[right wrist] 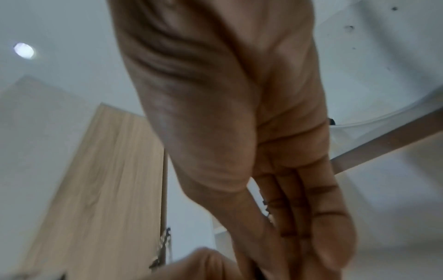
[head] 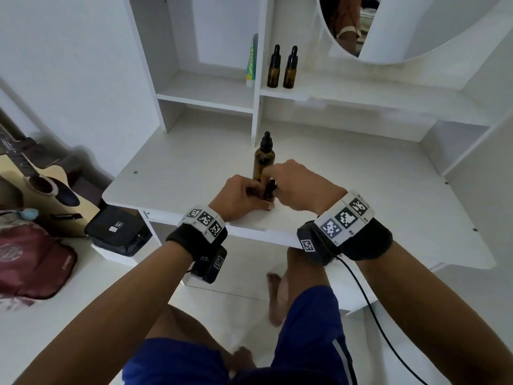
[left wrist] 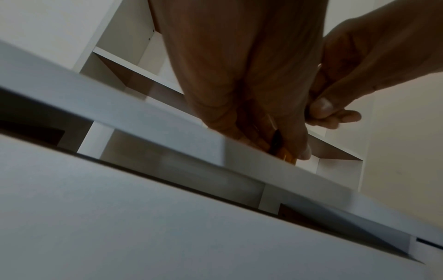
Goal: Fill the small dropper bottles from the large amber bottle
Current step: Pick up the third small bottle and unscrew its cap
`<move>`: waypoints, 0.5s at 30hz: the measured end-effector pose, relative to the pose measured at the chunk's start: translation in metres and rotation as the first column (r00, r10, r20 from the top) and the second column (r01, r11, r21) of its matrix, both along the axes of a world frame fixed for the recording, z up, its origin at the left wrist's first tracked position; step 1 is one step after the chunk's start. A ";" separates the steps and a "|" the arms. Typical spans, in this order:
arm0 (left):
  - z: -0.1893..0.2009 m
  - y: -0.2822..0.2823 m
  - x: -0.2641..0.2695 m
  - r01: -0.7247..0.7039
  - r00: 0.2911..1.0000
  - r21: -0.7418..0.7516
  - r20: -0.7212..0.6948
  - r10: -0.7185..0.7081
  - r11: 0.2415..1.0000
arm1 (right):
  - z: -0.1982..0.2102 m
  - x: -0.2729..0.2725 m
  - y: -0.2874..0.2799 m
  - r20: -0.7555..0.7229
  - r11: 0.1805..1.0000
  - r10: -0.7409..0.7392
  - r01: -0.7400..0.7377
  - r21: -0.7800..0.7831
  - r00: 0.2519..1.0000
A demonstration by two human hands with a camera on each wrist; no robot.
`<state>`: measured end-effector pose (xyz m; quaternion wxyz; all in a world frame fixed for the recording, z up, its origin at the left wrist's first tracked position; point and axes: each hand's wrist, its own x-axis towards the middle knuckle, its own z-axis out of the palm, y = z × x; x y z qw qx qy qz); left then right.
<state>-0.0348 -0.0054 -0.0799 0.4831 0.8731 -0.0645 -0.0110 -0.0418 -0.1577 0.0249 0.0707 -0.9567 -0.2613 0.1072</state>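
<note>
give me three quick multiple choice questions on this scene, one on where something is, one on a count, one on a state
1. Where does the large amber bottle stand?
A. on the white desk top, just behind the hands
B. on the upper shelf
C. on the floor

2. How many small amber dropper bottles stand on the white shelf?
A. none
B. two
C. four

3. What state is the large bottle in?
A. lying on its side
B. upright with no cap
C. upright with its black dropper cap on

Answers: 1 A, it rises from the desk beyond the left hand and right hand. 2 B, a pair stands side by side. 3 C, the black cap tops its neck.
</note>
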 end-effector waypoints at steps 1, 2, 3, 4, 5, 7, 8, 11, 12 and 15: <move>0.001 0.000 -0.001 0.002 1.000 0.004 0.011 -0.002 1.000 | 0.002 -0.001 -0.002 -0.018 1.000 0.014 -0.014 0.007 1.000; 0.002 -0.001 -0.002 0.005 1.000 0.003 0.021 -0.005 1.000 | 0.003 0.000 -0.003 -0.031 1.000 0.019 -0.018 0.017 0.999; 0.002 -0.001 -0.003 0.002 1.000 -0.004 0.025 -0.002 1.000 | 0.003 0.000 -0.004 -0.027 0.999 0.017 -0.016 0.031 0.999; 0.002 -0.001 -0.003 -0.006 1.000 -0.013 0.021 0.006 1.000 | 0.002 0.000 -0.003 -0.014 0.999 0.006 -0.006 0.038 1.000; 0.002 -0.001 -0.004 -0.015 1.000 -0.020 0.015 0.015 1.000 | 0.000 -0.001 -0.001 0.005 0.999 -0.010 0.010 0.044 1.000; 0.001 -0.002 -0.005 -0.028 0.999 -0.019 0.015 0.028 0.999 | -0.006 -0.001 0.001 0.026 0.999 -0.032 0.031 0.036 0.999; 0.001 -0.002 -0.005 -0.031 0.999 -0.016 0.021 0.031 0.999 | -0.008 0.000 0.003 0.033 0.999 -0.032 0.031 0.035 0.999; 0.002 -0.002 -0.005 -0.029 0.999 0.006 0.024 0.029 1.000 | -0.006 -0.001 0.004 0.045 1.000 0.001 -0.002 0.026 0.999; 0.002 -0.002 -0.004 -0.029 0.999 0.009 0.017 0.029 1.000 | -0.003 0.000 0.003 0.047 1.000 0.018 -0.020 0.024 0.999; 0.004 -0.003 -0.005 -0.040 0.999 -0.001 0.001 0.040 0.999 | 0.013 0.001 -0.001 0.063 0.998 0.025 -0.028 0.048 0.998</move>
